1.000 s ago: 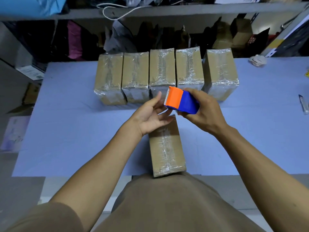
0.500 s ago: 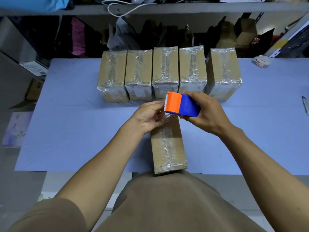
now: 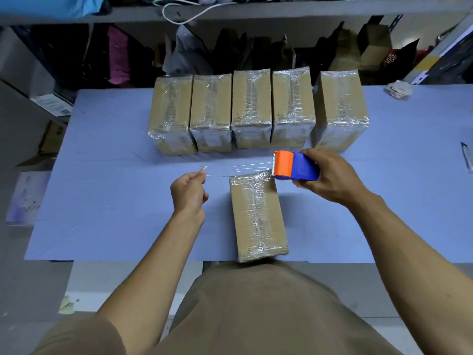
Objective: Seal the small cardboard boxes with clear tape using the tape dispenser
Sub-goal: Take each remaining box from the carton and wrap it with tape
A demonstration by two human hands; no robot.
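Note:
A small cardboard box (image 3: 258, 219) lies lengthwise at the table's near edge, with clear tape along its top. My right hand (image 3: 332, 175) grips the orange and blue tape dispenser (image 3: 294, 166) just above the box's far right corner. My left hand (image 3: 189, 190) is to the left of the box and pinches the free end of a strip of clear tape (image 3: 238, 170). The strip stretches level from the dispenser to my fingers, above the box's far end. Several taped boxes (image 3: 252, 108) stand in a row farther back.
The blue table (image 3: 107, 190) ends just before my body. A crumpled white wad (image 3: 399, 89) lies at the far right, a small clear packet (image 3: 467, 157) at the right edge. Cluttered shelves stand behind the table. Cartons sit on the floor to the left.
My hands were together at the dispenser above the box. They have drawn apart, the left going left with the tape end and the right going right, so a strip now spans between them.

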